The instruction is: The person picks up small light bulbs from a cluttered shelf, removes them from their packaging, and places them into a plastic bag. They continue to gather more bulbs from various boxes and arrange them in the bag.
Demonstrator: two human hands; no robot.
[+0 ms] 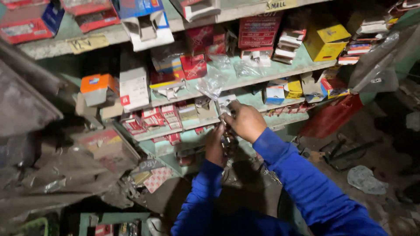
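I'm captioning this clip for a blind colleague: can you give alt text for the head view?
Two blue-sleeved hands, left hand and right hand, meet over a small metal part before cluttered green shelves of red and white boxes and a yellow box.

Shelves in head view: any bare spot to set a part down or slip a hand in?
Bare shelf edge below the yellow box. Some bare board right of the right hand. Left of the left hand, red-and-white boxes sit packed tight.

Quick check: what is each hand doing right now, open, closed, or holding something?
Left hand: closed around a small metal part.
Right hand: closed, fingers on the top of the same part, in front of the shelf.
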